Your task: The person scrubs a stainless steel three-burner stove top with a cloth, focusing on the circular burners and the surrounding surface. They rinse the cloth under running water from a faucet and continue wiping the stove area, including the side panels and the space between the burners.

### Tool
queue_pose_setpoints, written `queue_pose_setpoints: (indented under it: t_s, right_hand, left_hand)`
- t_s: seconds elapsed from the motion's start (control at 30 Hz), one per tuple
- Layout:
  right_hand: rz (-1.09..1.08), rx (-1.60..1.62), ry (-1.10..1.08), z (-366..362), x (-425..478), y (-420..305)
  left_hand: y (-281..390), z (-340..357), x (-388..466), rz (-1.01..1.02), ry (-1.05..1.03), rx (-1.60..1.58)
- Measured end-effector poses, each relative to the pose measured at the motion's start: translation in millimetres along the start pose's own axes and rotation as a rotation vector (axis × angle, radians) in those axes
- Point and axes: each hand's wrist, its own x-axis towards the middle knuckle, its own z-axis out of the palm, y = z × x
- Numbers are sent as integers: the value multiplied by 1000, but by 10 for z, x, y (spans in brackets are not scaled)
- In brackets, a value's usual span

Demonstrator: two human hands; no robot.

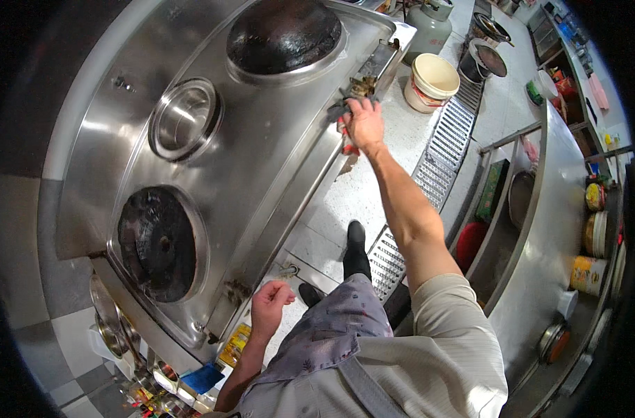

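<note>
My right hand (365, 123) reaches out to the front edge of a stainless-steel wok range (244, 151), its fingertips on a dark rag-like bundle (339, 108). A red and white item (344, 137) lies beside the palm at the same edge; what it is, and whether the fingers grip anything, cannot be told. My left hand (270, 305) hangs near the range's near corner, fingers curled, with no object visible in it. A steel pot (184, 120) is set into the range top between two blackened round woks or covers (158, 243) (283, 36).
A cream plastic bucket (431, 82) and a gas cylinder (428, 28) stand on the floor past the range end. A floor drain grate (438, 162) runs between the range and a steel counter with shelves (542, 235). A yellow package (235, 345) and blue cloth (202, 378) are at lower left.
</note>
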Motion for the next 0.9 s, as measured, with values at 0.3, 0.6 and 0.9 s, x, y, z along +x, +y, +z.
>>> queue_pose_setpoints:
  t_s: [0.3,0.6,0.9]
  right_hand:
    - [227,490,145,145,-835,-369]
    - [717,1006,17,241,-1718,-929]
    - [988,1001,213,610,136,697]
  left_hand:
    - [738,958,703,-38,-87,151]
    - [1247,1460,1275,-78,-210,319]
    - [1307,1501,1726,-51,-351,339]
